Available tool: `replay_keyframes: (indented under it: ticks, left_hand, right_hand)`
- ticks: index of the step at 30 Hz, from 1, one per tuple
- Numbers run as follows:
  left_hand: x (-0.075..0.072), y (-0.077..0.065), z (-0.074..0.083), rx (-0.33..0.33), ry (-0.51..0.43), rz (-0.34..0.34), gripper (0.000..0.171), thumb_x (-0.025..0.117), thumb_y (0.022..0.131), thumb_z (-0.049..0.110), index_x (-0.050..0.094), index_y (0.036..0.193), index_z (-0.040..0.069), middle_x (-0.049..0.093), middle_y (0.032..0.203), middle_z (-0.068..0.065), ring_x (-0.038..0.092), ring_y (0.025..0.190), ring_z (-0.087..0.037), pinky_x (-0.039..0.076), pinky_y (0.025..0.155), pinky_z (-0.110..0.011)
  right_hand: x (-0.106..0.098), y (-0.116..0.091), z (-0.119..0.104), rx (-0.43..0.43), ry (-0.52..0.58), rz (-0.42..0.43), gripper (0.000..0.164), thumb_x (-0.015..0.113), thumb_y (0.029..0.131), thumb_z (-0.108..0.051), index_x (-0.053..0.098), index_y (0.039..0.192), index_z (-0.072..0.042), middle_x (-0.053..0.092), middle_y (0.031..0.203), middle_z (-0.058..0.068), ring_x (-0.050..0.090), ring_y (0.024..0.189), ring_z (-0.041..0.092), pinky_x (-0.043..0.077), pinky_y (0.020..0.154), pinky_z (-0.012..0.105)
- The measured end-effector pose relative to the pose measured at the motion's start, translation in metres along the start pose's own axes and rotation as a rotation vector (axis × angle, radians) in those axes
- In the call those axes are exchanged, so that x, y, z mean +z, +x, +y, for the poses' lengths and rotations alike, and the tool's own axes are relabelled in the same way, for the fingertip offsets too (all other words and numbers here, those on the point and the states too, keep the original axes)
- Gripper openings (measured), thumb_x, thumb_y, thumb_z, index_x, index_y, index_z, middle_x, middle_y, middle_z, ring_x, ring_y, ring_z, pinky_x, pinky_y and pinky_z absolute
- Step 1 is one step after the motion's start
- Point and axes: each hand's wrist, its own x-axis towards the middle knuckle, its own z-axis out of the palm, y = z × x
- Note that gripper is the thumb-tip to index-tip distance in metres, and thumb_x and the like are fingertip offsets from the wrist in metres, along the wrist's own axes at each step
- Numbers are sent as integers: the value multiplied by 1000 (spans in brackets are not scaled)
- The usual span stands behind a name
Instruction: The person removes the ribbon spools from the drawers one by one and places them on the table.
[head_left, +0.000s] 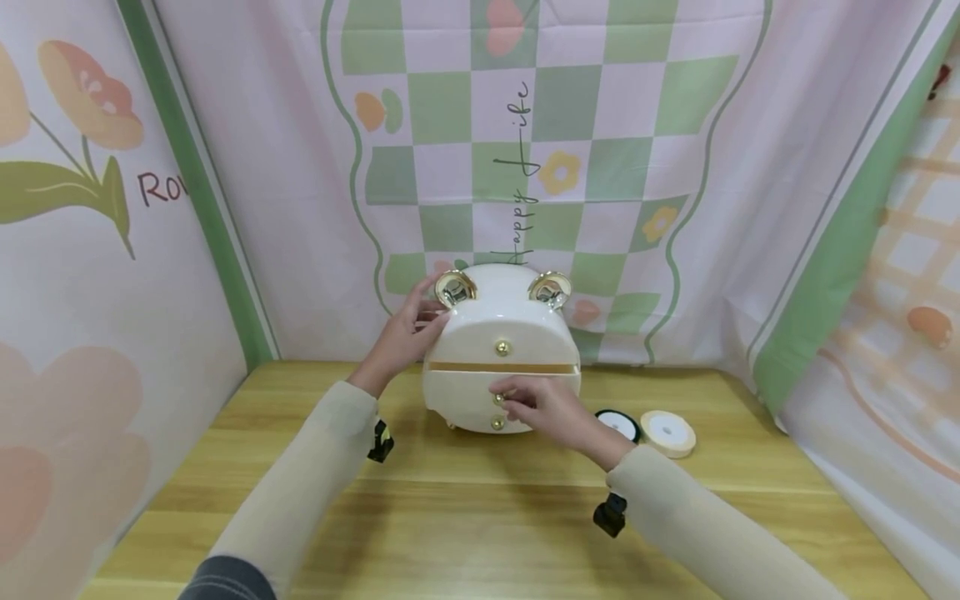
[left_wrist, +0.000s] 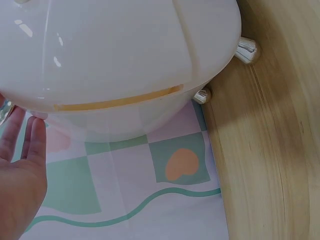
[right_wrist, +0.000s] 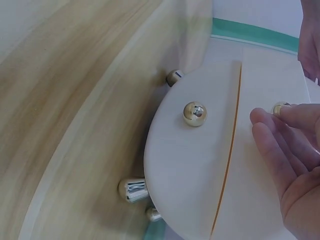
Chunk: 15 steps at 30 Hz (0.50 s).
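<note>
A white rounded drawer box [head_left: 465, 333] with gold ears, gold knobs and gold feet stands on the table against the curtain. Its middle drawer [head_left: 457, 383] sits slightly forward, with a tan strip showing along the top. My right hand [head_left: 551, 408] pinches that drawer's gold knob [right_wrist: 280, 108], thumb on one side and fingertips on the other. The lowest knob [right_wrist: 195, 114] is free of the hand. My left hand [head_left: 412, 325] touches the box's upper left side beside the gold ear [head_left: 455, 288]; its fingers [left_wrist: 36, 137] lie straight at the back edge.
Right of the box, a dark-edged ribbon spool [head_left: 618, 426] and a cream ribbon spool [head_left: 668, 433] lie flat on the wooden table [head_left: 450, 533]. A printed curtain [head_left: 442, 108] hangs close behind the box, with more cloth at both sides.
</note>
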Motion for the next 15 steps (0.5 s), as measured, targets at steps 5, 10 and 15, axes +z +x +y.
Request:
replay_keyframes:
  ticks: [5,10,15]
  left_hand:
    - [-1,0,-1,2,-2,-7,66,57,104,30,21,157,44,56,136,-15,56,122,-32,51,98,-50]
    - [-1,-2,4,-9,-17,-17,66,57,104,30,21,158,40,55,138,-17,55,123,-35,49,99,-53]
    - [-1,0,-1,0,-13,-16,66,57,104,34,21,157,44,55,138,-15,55,123,-34,48,100,-52]
  right_hand:
    - [0,5,4,14,24,9,26,63,98,-3,70,123,-7,73,107,8,71,83,18,59,71,27]
    - [1,9,9,24,27,28,26,64,98,-3,70,122,-8,72,113,7,71,83,15,59,72,26]
    - [0,12,11,30,33,45,24,65,97,-3,71,119,-7,72,110,7,70,82,15,59,72,26]
